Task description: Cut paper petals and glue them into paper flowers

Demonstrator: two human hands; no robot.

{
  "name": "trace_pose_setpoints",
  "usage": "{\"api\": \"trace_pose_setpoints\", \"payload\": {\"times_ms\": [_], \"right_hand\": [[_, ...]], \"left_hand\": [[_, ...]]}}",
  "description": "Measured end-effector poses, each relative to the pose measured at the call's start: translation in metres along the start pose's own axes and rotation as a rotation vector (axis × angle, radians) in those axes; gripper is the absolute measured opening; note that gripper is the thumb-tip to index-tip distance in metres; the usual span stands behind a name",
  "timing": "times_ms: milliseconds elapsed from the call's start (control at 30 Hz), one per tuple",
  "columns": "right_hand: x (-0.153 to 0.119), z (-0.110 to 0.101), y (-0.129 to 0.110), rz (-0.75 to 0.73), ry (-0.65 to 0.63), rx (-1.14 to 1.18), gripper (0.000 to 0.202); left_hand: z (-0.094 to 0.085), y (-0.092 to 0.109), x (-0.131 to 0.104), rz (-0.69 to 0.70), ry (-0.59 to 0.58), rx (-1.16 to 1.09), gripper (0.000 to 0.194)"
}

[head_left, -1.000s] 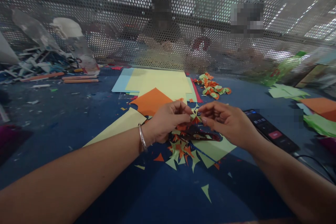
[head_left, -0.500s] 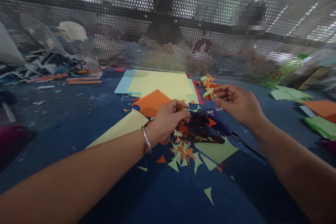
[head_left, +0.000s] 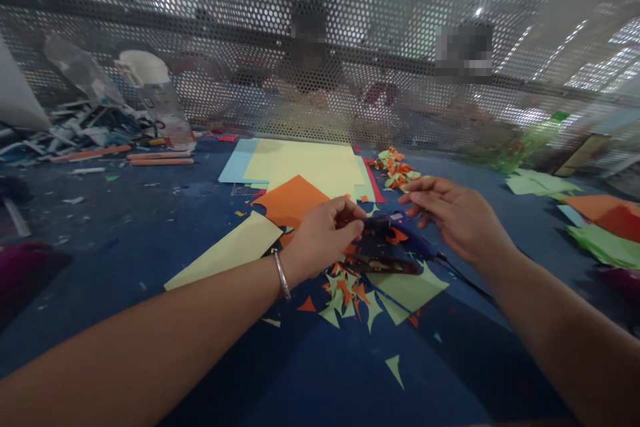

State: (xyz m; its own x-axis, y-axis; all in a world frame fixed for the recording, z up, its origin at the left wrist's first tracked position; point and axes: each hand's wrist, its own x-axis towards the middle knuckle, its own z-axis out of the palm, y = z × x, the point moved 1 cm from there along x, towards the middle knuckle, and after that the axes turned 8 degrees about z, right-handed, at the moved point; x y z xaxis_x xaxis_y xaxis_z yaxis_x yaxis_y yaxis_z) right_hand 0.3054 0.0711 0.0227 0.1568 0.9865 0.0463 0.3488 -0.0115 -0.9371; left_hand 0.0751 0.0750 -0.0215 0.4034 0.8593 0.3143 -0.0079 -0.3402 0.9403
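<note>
My left hand [head_left: 330,233], with a silver bracelet on the wrist, is pinched at the left end of a dark tool [head_left: 377,221]; whatever lies between its fingertips is too small to name. My right hand [head_left: 450,213] hovers right of the tool, fingers apart and nothing visible in them. Just beyond its fingertips is a pile of small orange and green paper pieces [head_left: 397,173]. An orange sheet [head_left: 293,199] with curved cut edges lies behind my left hand. Pointed paper scraps [head_left: 345,293] are scattered below the tool, beside a pale green sheet [head_left: 413,287].
Yellow sheets [head_left: 310,160] lie at the back centre. A bottle with a white lid [head_left: 167,100] and a heap of white and blue sticks [head_left: 85,130] are at the back left. Green paper [head_left: 607,243] lies at the right. A perforated metal screen [head_left: 225,97] rises behind.
My right hand has moved slightly down, away from the small paper pile, and its fingers have spread. My left hand has shifted slightly right.
</note>
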Motion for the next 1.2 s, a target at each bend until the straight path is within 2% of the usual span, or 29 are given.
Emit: {"api": "trace_pose_setpoints", "payload": {"times_ms": [133, 267, 333, 433, 567, 700, 767, 867, 933, 1100, 1133, 1200], "right_hand": [[-0.028, 0.016, -0.002, 0.124, -0.157, 0.187, 0.028], [-0.04, 0.023, -0.002, 0.207, -0.273, 0.252, 0.027], [-0.045, 0.027, -0.002, 0.237, -0.333, 0.252, 0.026], [-0.051, 0.032, -0.002, 0.226, -0.396, 0.205, 0.025], [-0.057, 0.037, 0.0, 0.133, -0.429, 0.196, 0.021], [-0.062, 0.039, 0.001, 0.136, -0.452, 0.25, 0.025], [-0.064, 0.04, -0.001, 0.129, -0.478, 0.28, 0.027], [-0.069, 0.043, -0.003, 0.13, -0.538, 0.312, 0.027], [-0.071, 0.045, -0.003, 0.141, -0.58, 0.324, 0.029], [-0.076, 0.05, -0.004, 0.155, -0.641, 0.377, 0.038], [-0.076, 0.05, -0.004, 0.146, -0.646, 0.387, 0.039], [-0.078, 0.05, -0.006, 0.123, -0.654, 0.395, 0.041]], "left_hand": [[0.001, 0.002, -0.003, 0.043, -0.005, 0.093, 0.024], [0.005, 0.011, -0.005, 0.083, -0.038, 0.027, 0.047], [0.008, 0.013, -0.005, 0.095, -0.066, -0.02, 0.052], [0.012, 0.01, -0.004, 0.102, -0.094, -0.083, 0.043], [0.012, 0.006, -0.007, 0.068, -0.015, -0.06, 0.02], [0.009, 0.02, -0.017, -0.053, 0.064, -0.098, 0.02], [0.008, 0.029, -0.025, -0.129, 0.131, -0.177, 0.014], [0.008, 0.036, -0.036, -0.189, 0.172, -0.249, 0.008], [0.007, 0.035, -0.043, -0.161, 0.187, -0.185, 0.007], [0.003, 0.034, -0.047, 0.073, 0.227, 0.314, 0.01], [0.002, 0.034, -0.045, 0.108, 0.231, 0.359, 0.011], [0.001, 0.033, -0.041, 0.116, 0.241, 0.3, 0.011]]}}
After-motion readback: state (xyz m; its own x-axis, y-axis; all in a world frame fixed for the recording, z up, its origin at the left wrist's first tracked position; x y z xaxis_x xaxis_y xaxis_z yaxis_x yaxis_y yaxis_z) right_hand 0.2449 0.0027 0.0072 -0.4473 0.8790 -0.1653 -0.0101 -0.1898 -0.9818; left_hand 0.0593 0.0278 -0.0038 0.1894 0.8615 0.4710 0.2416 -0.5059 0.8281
